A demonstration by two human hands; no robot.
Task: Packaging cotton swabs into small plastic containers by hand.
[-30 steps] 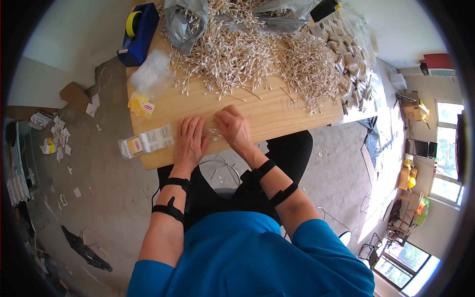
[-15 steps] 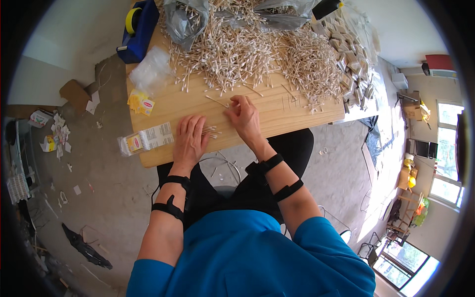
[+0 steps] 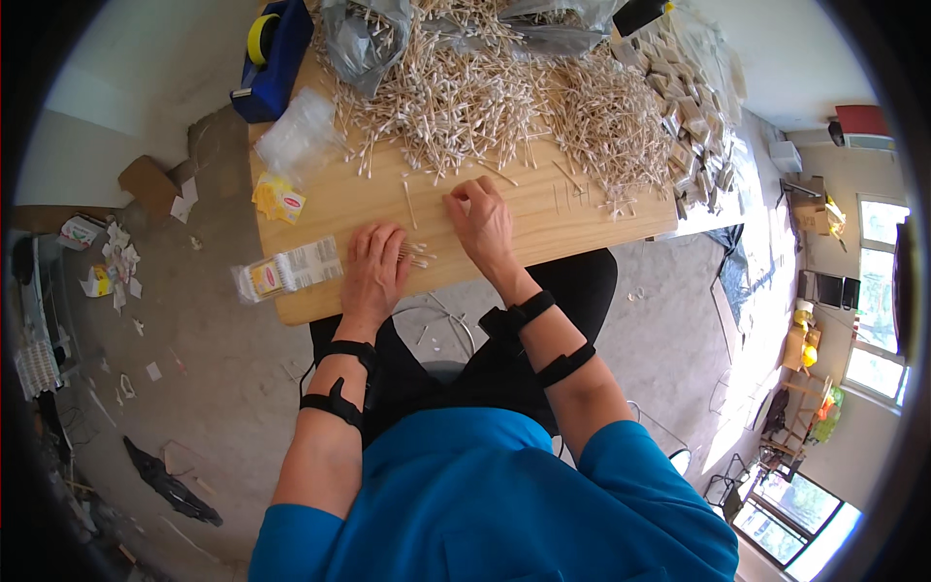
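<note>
My left hand [image 3: 373, 267] rests near the table's front edge, fingers curled over a small bundle of cotton swabs [image 3: 417, 254]; their tips stick out on its right side. To the right, my right hand [image 3: 482, 225] is held with thumb and fingers drawn together; whether anything is between them is hidden. A single cotton swab [image 3: 409, 204] lies between the hands, a little farther away. Left of my left hand is a clear printed packet of cotton swabs [image 3: 270, 277], lying partly past the table edge. Beyond both hands spreads a large loose pile of cotton swabs [image 3: 456, 112].
The wooden table [image 3: 339, 209] carries a blue tape dispenser [image 3: 276, 73], clear plastic bags [image 3: 299, 136] and yellow cards [image 3: 279, 199] on its left. Grey plastic bags [image 3: 364, 44] lie at the far side. Many small packs [image 3: 693, 126] are heaped at the right.
The single swab has turned from slanting to nearly upright in the picture and shifted left. My right hand has drawn slightly away from it. The left hand stays on the bundle.
</note>
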